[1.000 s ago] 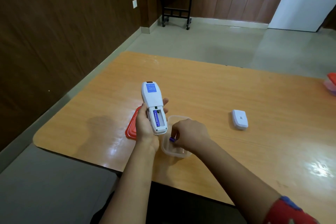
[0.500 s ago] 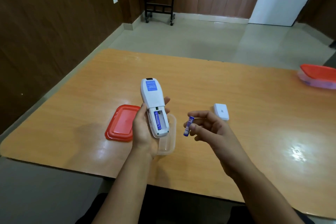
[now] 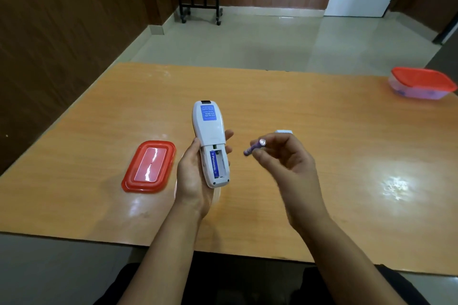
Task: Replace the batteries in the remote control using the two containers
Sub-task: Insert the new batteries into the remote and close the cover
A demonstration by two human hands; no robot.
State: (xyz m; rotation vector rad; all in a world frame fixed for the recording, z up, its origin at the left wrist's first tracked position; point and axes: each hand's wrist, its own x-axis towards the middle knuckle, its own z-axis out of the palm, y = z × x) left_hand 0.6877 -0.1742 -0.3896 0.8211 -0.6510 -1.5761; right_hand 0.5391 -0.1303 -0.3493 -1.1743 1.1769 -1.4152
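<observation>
Far left on the wooden table (image 3: 309, 106) lies the red lid (image 3: 148, 167), flat and near the front edge. Just beside it, the left hand (image 3: 195, 176) wraps its fingers around the white remote control (image 3: 210, 143), held back-side up off the table with the battery bay uncovered. One blue battery (image 3: 214, 164) sits in the left slot; the right slot looks empty. A sliver of clear container (image 3: 218, 194) peeks out under that hand.

Across a short gap, the right hand (image 3: 285, 163) pinches a purple battery (image 3: 255, 146) between thumb and fingertips, one metal end tipped toward the camera. Behind those knuckles, a small white piece (image 3: 283, 132), probably the battery cover, rests on the table. Far right, well apart, a second container with a red lid (image 3: 421, 85) sits close to the table's right edge.

Risks from here, as I judge them: the pinch is light and the cell is round, so a slip would send it rolling on this glossy top. Polarity is the other trap; which terminal faces us I cannot tell, and a reversed cell would not seat against the spring. The remote's grip looks secure.

Room is generous: bare table between the hands and to the right, nothing in the way of the short path to the bay. The front edge is near, though, so a dropped cell could run off.
</observation>
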